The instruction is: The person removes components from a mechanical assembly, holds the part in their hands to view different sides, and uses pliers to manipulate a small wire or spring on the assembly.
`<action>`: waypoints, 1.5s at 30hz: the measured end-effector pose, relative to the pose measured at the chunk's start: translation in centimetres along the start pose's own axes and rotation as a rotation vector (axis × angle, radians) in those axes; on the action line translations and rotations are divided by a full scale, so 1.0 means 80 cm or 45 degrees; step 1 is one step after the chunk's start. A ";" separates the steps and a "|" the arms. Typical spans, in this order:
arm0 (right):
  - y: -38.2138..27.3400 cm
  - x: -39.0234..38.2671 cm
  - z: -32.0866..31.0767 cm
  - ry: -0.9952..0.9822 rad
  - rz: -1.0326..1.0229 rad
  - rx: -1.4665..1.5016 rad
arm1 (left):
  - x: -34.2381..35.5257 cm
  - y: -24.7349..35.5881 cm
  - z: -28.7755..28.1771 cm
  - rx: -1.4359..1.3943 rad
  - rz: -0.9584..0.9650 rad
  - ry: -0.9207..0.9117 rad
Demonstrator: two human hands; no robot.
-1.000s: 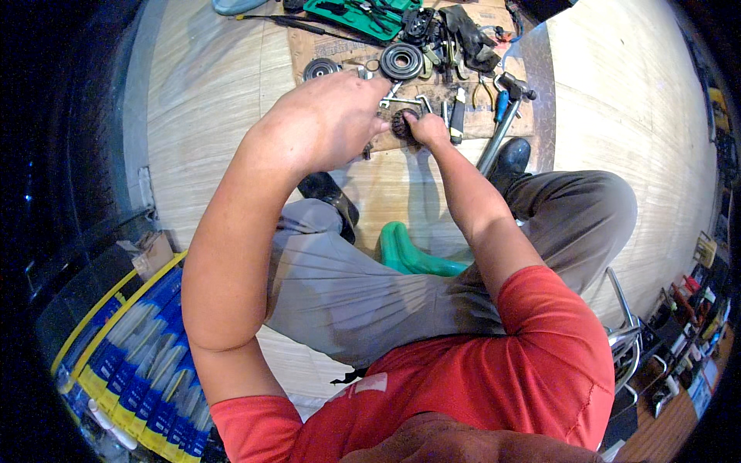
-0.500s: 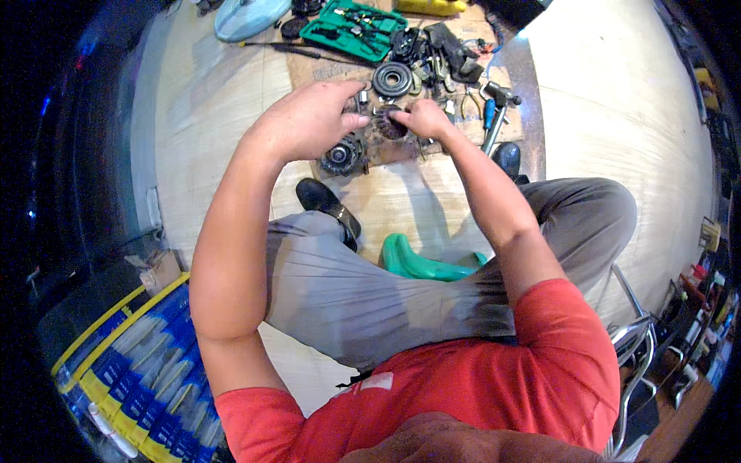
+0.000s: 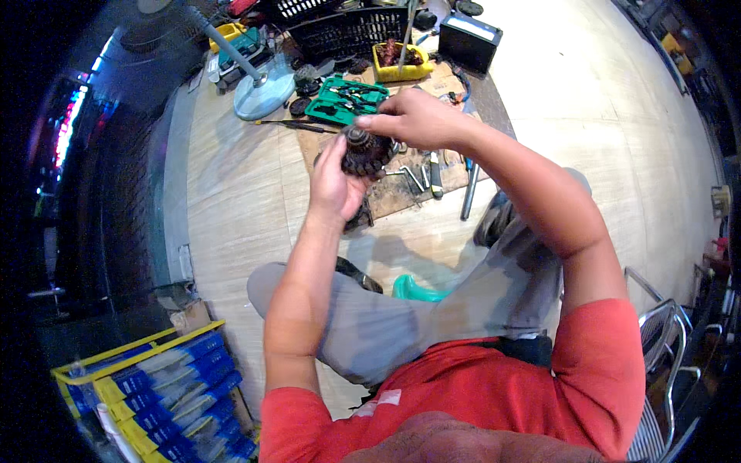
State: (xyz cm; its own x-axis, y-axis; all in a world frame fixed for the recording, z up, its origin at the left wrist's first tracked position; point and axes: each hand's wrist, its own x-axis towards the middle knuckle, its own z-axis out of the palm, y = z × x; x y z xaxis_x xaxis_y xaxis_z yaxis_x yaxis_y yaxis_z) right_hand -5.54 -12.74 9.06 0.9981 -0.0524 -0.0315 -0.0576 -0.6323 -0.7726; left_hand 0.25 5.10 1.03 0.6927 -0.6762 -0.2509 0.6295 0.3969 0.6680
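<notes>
A dark, round metal gear part (image 3: 363, 160), toothed around its edge and with a stepped, ribbed end, is held up above the work board. My left hand (image 3: 333, 185) cradles it from the left and below, fingers along its side. Over its upper right my right hand (image 3: 417, 120) reaches in, thumb and forefinger stretched out and apart beside the ribbed end. Whether the right fingertips press on the part I cannot tell. Beneath lies a stained cardboard work board (image 3: 401, 202) with an L-shaped hex key (image 3: 413, 178) and a dark-handled tool (image 3: 436, 176).
Beyond my hands sits an open green tool case (image 3: 333, 117). Farther off are a yellow tub (image 3: 401, 72), a black crate (image 3: 347, 35), a black box (image 3: 469, 45) and a fan base (image 3: 264, 94). A metal bar (image 3: 470, 193) lies to the right, a green stool (image 3: 417, 288) between my legs.
The gear part has been lifted off the board into my left hand, which was empty and open before. My right hand has moved above it. The view has tilted farther outward.
</notes>
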 end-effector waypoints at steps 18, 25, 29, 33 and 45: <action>0.106 -0.071 0.088 -0.294 0.182 0.294 | -0.026 -0.072 -0.049 -0.040 0.000 0.103; 0.119 -0.056 0.098 -0.338 0.278 0.429 | -0.019 -0.075 -0.062 -0.151 -0.011 0.160; 0.122 -0.054 0.102 -0.403 0.328 0.404 | -0.023 -0.073 -0.056 -0.148 -0.002 0.142; 0.122 -0.055 0.104 -0.401 0.377 0.472 | -0.022 -0.077 -0.061 -0.086 0.013 0.131; 0.121 -0.058 0.104 -0.374 0.395 0.369 | -0.023 -0.074 -0.050 -0.032 -0.069 0.193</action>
State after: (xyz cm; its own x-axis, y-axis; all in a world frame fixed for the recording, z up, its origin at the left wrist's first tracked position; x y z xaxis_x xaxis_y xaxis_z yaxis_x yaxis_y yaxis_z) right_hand -10.57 -12.17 -3.53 0.9010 0.0422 -0.4317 -0.3852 -0.3794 -0.8412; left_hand -3.31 6.44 -5.23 0.7013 -0.5964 -0.3904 0.6749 0.3792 0.6331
